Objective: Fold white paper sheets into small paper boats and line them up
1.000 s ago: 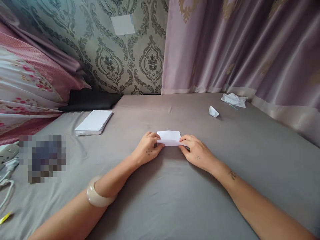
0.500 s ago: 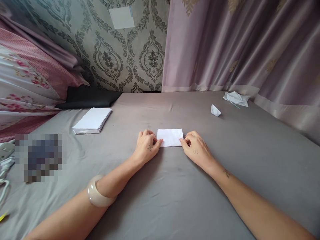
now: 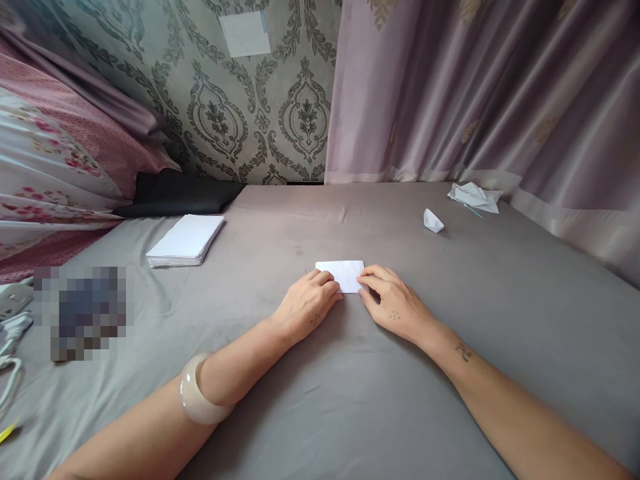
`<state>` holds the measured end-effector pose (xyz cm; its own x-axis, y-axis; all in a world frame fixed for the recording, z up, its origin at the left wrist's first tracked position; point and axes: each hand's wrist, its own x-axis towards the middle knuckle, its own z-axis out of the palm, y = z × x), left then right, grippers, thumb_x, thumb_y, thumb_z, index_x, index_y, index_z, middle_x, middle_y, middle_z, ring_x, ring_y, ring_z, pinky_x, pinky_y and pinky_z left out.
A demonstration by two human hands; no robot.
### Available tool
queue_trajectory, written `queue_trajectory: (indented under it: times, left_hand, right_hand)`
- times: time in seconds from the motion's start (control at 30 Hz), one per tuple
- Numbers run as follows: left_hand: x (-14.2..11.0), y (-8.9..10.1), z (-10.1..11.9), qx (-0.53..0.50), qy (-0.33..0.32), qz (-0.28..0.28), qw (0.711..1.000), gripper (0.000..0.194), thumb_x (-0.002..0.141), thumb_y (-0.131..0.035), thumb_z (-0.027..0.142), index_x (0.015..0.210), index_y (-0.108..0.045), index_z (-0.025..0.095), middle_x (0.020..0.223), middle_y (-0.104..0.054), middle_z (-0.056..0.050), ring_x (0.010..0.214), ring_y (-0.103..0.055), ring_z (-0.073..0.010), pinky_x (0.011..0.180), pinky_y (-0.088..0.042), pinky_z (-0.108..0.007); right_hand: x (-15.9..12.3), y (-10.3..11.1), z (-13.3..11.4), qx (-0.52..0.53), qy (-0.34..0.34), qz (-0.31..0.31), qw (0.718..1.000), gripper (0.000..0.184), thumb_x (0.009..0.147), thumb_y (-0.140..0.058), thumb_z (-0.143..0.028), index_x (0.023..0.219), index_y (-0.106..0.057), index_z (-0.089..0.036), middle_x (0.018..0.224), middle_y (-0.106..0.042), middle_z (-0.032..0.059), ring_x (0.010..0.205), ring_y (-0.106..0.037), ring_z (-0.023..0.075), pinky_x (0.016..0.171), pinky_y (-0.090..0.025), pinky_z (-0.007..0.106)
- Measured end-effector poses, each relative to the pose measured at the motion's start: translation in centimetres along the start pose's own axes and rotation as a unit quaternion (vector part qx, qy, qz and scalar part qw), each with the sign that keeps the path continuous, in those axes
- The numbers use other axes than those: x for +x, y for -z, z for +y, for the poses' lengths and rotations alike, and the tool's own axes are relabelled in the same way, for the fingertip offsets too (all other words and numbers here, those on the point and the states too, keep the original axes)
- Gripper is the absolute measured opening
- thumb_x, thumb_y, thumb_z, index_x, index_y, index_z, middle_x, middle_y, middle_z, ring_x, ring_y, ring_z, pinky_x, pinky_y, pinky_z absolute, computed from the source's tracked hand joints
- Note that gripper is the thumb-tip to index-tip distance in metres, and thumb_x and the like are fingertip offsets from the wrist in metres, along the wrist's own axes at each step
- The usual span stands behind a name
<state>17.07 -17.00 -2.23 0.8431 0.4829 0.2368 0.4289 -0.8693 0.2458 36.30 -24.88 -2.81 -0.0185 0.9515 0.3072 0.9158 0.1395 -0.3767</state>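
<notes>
A small folded sheet of white paper (image 3: 349,275) lies flat in front of me, its long side running left to right. My left hand (image 3: 311,300) covers its lower left part, with curled fingers on the paper and the thumb near the front edge. At the right end, my right hand (image 3: 395,297) has thumb and forefinger close together on the paper's edge, so it seems pinched there. The paper's left front corner is hidden beneath my left hand.
A stack of white paper (image 3: 186,239) lies at the left. Right of centre sits a small folded paper piece (image 3: 433,221), with more folded papers (image 3: 475,196) behind. A blurred-out object (image 3: 87,313) and white cables (image 3: 11,347) lie at the left edge.
My left hand has moved right from the paper's left edge and now lies over its lower left part. My right hand's fingers have shifted slightly at the right edge.
</notes>
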Motion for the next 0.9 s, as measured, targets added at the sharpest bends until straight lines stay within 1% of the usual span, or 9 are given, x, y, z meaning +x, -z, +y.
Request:
queue_trajectory:
  times: [0.1,0.2,0.37,0.5,0.57,0.63,0.73,0.8,0.9]
  left_hand:
    - [0.1,-0.3,-0.1,0.066,-0.007,-0.007,0.998,0.033,0.099,-0.031,0.026,0.089,-0.062,0.018,0.092,-0.062,-0.009,0.084,-0.053,-0.0219,0.074,-0.042,-0.034]
    - [0.2,-0.3,-0.3,0.124,-0.013,-0.016,0.992,0.034,0.099,-0.030,0.022,0.084,-0.060,0.017,0.088,-0.061,-0.010,0.078,-0.052,-0.0220,0.070,-0.041,-0.035]
    - [0.3,0.3,0.0,0.117,-0.013,0.007,0.993,0.031,0.097,-0.030,0.017,0.086,-0.058,0.017,0.090,-0.062,-0.010,0.085,-0.051,-0.0236,0.074,-0.042,-0.036]
    - [0.0,0.3,1.0,0.009,-0.027,0.002,1.000,0.026,0.095,-0.034,0.015,0.099,-0.059,0.020,0.099,-0.064,-0.009,0.098,-0.055,-0.0232,0.084,-0.046,-0.034]
    - [-0.2,0.1,1.3,-0.061,-0.009,-0.002,0.998,0.024,0.095,-0.037,0.016,0.100,-0.060,0.021,0.103,-0.065,-0.009,0.104,-0.056,-0.0240,0.087,-0.047,-0.034]
    - [-0.3,-0.1,1.4,-0.130,0.014,0.015,0.991,0.025,0.095,-0.038,0.018,0.100,-0.062,0.021,0.108,-0.065,-0.010,0.108,-0.058,-0.0246,0.090,-0.048,-0.036]
    - [-0.2,-0.2,1.1,-0.232,0.033,0.104,0.967,0.025,0.094,-0.040,0.019,0.101,-0.064,0.022,0.115,-0.065,-0.009,0.112,-0.059,-0.0230,0.099,-0.045,-0.036]
    - [-0.1,-0.2,0.9,-0.283,0.022,0.150,0.947,0.023,0.093,-0.044,0.019,0.102,-0.065,0.023,0.119,-0.064,-0.009,0.115,-0.059,-0.0221,0.104,-0.042,-0.036]
    - [-0.1,-0.2,0.6,-0.327,-0.024,0.135,0.935,0.025,0.092,-0.045,0.017,0.105,-0.065,0.023,0.124,-0.063,-0.008,0.122,-0.055,-0.0224,0.107,-0.040,-0.038]
  right_hand:
    - [-0.1,0.3,0.2,0.001,0.010,-0.021,1.000,0.018,0.086,-0.056,-0.024,0.100,-0.067,-0.023,0.112,-0.063,0.0044,0.100,-0.059,0.0200,0.076,-0.049,0.031]
    - [-0.1,0.3,0.4,-0.011,0.021,-0.019,1.000,0.017,0.088,-0.055,-0.023,0.102,-0.066,-0.023,0.113,-0.063,0.0037,0.100,-0.060,0.0187,0.075,-0.048,0.029]
    - [0.0,0.1,0.1,-0.135,0.088,0.012,0.987,0.025,0.093,-0.043,-0.012,0.089,-0.066,-0.020,0.098,-0.067,0.0052,0.086,-0.061,0.0173,0.067,-0.042,0.030]
    - [-0.3,-0.1,-1.5,-0.210,0.122,0.034,0.970,0.023,0.090,-0.045,-0.009,0.078,-0.063,-0.018,0.086,-0.065,0.0063,0.075,-0.057,0.0181,0.065,-0.037,0.033]
    - [-0.4,-0.2,-2.4,-0.209,0.131,0.041,0.968,0.024,0.090,-0.045,-0.010,0.075,-0.061,-0.018,0.083,-0.064,0.0059,0.073,-0.055,0.0181,0.065,-0.037,0.033]
    - [-0.4,-0.2,-3.1,-0.182,0.130,0.047,0.973,0.022,0.091,-0.045,-0.013,0.077,-0.061,-0.019,0.085,-0.065,0.0059,0.075,-0.055,0.0188,0.068,-0.038,0.034]
    - [-0.3,-0.1,-3.0,-0.116,0.099,0.066,0.986,0.017,0.089,-0.050,-0.015,0.100,-0.062,-0.018,0.105,-0.065,0.0078,0.095,-0.056,0.0223,0.081,-0.043,0.034]
    - [-0.1,0.0,-2.2,-0.087,0.074,0.091,0.989,0.033,0.086,-0.051,-0.012,0.119,-0.056,-0.018,0.119,-0.062,0.0084,0.109,-0.053,0.0237,0.091,-0.044,0.035]
    - [-0.1,0.3,-0.9,-0.100,0.068,0.115,0.986,0.045,0.084,-0.044,-0.002,0.123,-0.056,-0.021,0.124,-0.061,0.0069,0.115,-0.051,0.0226,0.094,-0.045,0.035]
